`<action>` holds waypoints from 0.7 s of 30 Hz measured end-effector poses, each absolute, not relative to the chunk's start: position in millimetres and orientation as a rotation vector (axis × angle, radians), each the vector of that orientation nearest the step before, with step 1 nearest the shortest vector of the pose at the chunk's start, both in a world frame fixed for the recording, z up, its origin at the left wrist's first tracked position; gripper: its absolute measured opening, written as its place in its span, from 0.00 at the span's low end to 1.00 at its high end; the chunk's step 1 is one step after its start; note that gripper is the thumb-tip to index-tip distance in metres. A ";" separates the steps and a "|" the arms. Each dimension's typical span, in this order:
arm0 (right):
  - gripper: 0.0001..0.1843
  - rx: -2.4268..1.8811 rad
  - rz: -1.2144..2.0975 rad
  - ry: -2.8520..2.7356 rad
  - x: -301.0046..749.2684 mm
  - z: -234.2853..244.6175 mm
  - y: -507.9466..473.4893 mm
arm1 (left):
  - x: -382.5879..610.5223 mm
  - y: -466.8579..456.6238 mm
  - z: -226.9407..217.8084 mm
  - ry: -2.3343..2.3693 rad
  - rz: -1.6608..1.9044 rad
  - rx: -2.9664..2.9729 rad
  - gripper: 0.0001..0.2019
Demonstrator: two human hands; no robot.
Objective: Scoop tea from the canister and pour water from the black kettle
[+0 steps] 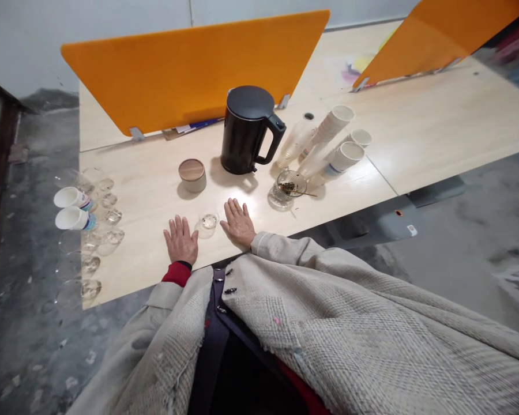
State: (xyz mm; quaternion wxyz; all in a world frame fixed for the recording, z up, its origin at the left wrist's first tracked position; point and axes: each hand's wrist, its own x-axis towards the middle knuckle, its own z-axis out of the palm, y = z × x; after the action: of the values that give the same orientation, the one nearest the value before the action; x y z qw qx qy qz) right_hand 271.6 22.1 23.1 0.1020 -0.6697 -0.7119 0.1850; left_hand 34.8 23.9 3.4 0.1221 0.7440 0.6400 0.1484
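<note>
My left hand (180, 240) lies flat on the light wooden table (147, 190), fingers stretched out. My right hand (239, 222) rests flat too, palm down. Between the two hands stands a small clear glass cup (208, 223); neither hand holds it. Behind the hands stand a black electric kettle (247, 130) and a small round tin with a wooden lid (192, 175). Right of the kettle a glass cup with a strainer of tea leaves (290, 187) stands on the table.
Stacks of paper cups (333, 144) lie on their sides right of the kettle. Several clear glasses (98, 219) and two paper cups (72, 208) sit along the table's left edge. Orange dividers (190, 69) stand at the back. Grey floor lies to the left and right.
</note>
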 end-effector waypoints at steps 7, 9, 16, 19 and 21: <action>0.41 -1.960 0.558 -2.103 273.2 20.4 20.1 | 34.2 24.3 3.7 1.861 0.418 2.123 0.34; 0.41 -1.947 0.562 -2.085 273.5 18.5 19.7 | 33.8 24.0 4.0 1.854 0.421 2.110 0.34; 0.41 -1.982 0.579 -2.116 272.6 21.8 18.7 | 33.9 23.3 5.2 1.830 0.434 2.074 0.35; 0.41 -1.994 0.583 -2.119 272.7 23.1 18.3 | 34.2 22.9 5.8 1.828 0.417 2.064 0.35; 0.41 -1.986 0.583 -2.115 273.0 22.8 17.7 | 34.1 22.2 6.2 1.823 0.421 2.058 0.35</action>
State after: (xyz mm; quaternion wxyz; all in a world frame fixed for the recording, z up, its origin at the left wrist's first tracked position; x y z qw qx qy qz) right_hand 273.0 17.7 22.8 0.0911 -0.6682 -0.7119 0.1961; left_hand 34.1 22.2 6.2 0.1790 0.7279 0.6449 0.1490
